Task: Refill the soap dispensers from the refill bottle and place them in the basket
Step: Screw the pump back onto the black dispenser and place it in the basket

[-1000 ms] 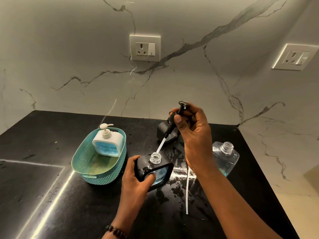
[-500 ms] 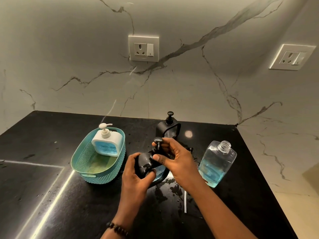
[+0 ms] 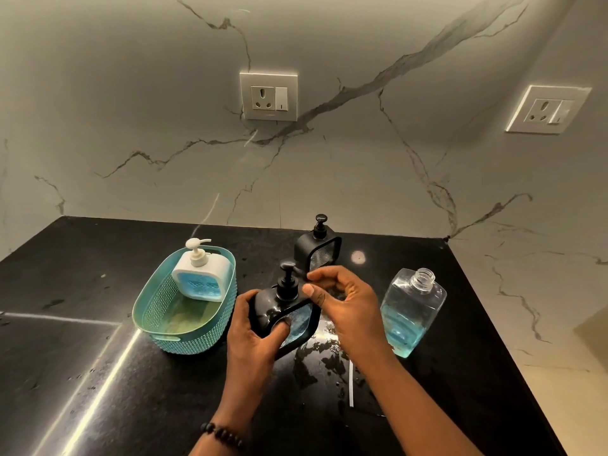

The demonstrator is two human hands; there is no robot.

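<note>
My left hand grips a black soap dispenser with a clear blue-tinted window, tilted just above the wet counter; its black pump sits in the neck. My right hand hovers just right of the pump, fingers curled and apart, fingertips by the spout; whether they touch it I cannot tell. A white dispenser with blue soap stands in the teal basket at left. A second black dispenser stands behind. The uncapped clear refill bottle, partly full of blue liquid, stands at right.
The black counter has wet patches under my hands, and a thin white tube lies on it. The counter's right edge runs past the refill bottle. Marble walls carry two sockets.
My right hand lowered the black pump with its tube into the dispenser's neck, seated it, then loosened its grip and shifted slightly right. The left hand kept holding the dispenser.
</note>
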